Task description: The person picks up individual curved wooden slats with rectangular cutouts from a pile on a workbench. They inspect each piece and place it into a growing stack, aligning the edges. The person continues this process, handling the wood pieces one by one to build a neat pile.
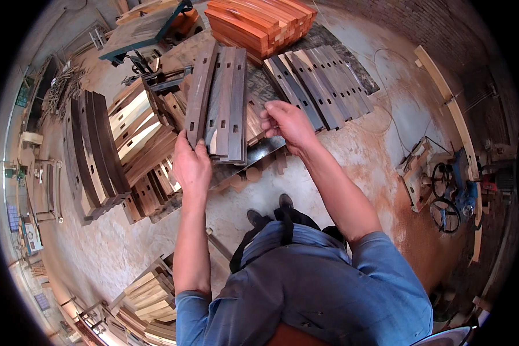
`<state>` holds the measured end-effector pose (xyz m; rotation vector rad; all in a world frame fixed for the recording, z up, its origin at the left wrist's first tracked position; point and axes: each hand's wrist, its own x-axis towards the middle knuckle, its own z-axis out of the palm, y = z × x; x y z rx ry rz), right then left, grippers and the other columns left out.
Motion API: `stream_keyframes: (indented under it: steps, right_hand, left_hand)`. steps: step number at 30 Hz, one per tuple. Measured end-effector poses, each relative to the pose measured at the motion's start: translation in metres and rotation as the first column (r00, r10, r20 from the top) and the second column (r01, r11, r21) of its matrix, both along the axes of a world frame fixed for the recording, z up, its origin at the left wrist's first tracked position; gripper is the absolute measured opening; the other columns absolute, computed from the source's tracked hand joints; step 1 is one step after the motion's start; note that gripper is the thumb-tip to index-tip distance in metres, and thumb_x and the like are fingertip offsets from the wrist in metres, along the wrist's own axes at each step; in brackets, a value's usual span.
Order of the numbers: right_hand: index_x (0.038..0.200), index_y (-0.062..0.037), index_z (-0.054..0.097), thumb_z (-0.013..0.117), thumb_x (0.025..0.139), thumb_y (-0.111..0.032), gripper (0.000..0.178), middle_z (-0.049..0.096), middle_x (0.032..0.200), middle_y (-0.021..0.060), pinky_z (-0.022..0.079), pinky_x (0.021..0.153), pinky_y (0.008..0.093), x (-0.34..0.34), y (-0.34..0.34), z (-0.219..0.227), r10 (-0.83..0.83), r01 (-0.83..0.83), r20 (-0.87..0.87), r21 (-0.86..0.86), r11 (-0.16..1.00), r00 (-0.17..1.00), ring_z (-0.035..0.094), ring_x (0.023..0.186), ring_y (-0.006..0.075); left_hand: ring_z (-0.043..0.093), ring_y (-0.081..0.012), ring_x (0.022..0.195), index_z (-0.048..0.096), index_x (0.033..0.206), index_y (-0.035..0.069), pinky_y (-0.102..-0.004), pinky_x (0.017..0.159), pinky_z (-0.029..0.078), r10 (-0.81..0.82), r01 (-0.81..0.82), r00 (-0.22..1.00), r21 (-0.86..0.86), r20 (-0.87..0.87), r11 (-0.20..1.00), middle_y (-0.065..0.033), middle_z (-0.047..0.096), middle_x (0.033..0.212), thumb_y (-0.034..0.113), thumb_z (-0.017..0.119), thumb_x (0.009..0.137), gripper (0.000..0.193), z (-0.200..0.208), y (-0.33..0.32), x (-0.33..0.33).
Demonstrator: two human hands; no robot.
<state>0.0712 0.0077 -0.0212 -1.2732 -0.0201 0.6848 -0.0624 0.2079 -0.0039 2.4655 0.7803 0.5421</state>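
My left hand [191, 163] grips the near end of a dark wooden slat [202, 95] with mortise slots cut through it. The slat leans along the left side of a stack of similar slotted slats [230, 104], their ends pointing toward me. To the right of that stack, my right hand [288, 126] hangs in the air, its fingers curled in toward the thumb. Whether anything small is between those fingers is hidden. Beyond it lies a row of slotted slats [323, 86], side by side.
Orange-red wood pieces [259, 26] are piled at the back. Dark curved slats [92, 153] and paler slotted pieces [138, 124] stand to the left. A machine with handwheels [445, 196] is at the right. More pale boards [150, 297] lie at lower left.
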Motion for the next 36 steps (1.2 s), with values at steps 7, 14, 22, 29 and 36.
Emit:
stream_keyframes:
  steps: [7,14,22,29,36]
  right_hand:
    - [0.108,-0.0039,0.058,0.052,0.101,-0.024,0.022,0.063,0.094,0.0031,0.052,0.059,0.0237,-0.007,0.0,-0.027,0.032,-0.033,-0.057,-0.017,0.999,0.998,0.061,0.074,0.0101]
    - [0.11,-0.0032,0.059,0.053,0.101,-0.025,0.024,0.064,0.097,0.0043,0.052,0.06,0.0231,-0.018,0.008,-0.04,0.103,-0.109,-0.075,-0.072,0.991,0.992,0.061,0.075,0.0104]
    - [0.118,-0.0016,0.058,0.053,0.101,-0.029,0.033,0.064,0.103,0.0054,0.053,0.067,0.026,-0.029,0.012,-0.053,0.096,-0.094,0.007,-0.111,0.989,0.995,0.06,0.086,0.0124]
    - [0.122,0.0023,0.058,0.051,0.1,-0.037,0.046,0.065,0.105,0.0085,0.048,0.082,0.0323,-0.038,0.032,-0.049,0.087,-0.047,0.185,-0.207,0.977,0.979,0.06,0.092,0.0196]
    - [0.139,0.0049,0.045,0.044,0.103,-0.04,0.058,0.052,0.137,0.0206,0.034,0.108,0.0341,-0.024,0.043,-0.053,0.114,-0.051,0.307,-0.206,0.977,0.945,0.048,0.128,0.0285]
  left_hand:
    - [0.062,-0.0412,0.098,0.055,0.125,-0.003,-0.0481,0.086,0.048,-0.006,0.012,0.999,0.131,-0.05,0.991,-0.025,0.065,0.108,0.021,0.063,0.087,0.045,-0.001,-0.005,0.007]
    - [0.048,-0.0413,0.124,0.055,0.125,-0.005,-0.0485,0.104,0.037,-0.068,0.058,0.997,0.195,0.044,0.979,-0.025,0.058,0.126,0.019,0.065,0.085,0.047,-0.017,-0.011,0.009]
    - [0.04,-0.0428,0.133,0.049,0.133,-0.006,-0.0501,0.112,0.029,-0.164,0.139,0.976,0.171,0.141,0.975,-0.0278,0.047,0.139,0.028,0.066,0.086,0.061,-0.032,0.005,-0.022]
    - [0.035,-0.0439,0.137,0.049,0.134,-0.005,-0.0515,0.113,0.028,-0.196,0.178,0.977,0.179,0.089,0.968,-0.0287,0.039,0.145,0.033,0.063,0.089,0.06,-0.052,0.012,-0.024]
    - [0.041,-0.0394,0.133,0.047,0.137,-0.004,-0.0444,0.113,0.03,-0.139,0.138,0.97,0.018,0.198,0.99,-0.0265,0.044,0.142,0.032,0.061,0.092,0.059,-0.054,0.014,-0.02]
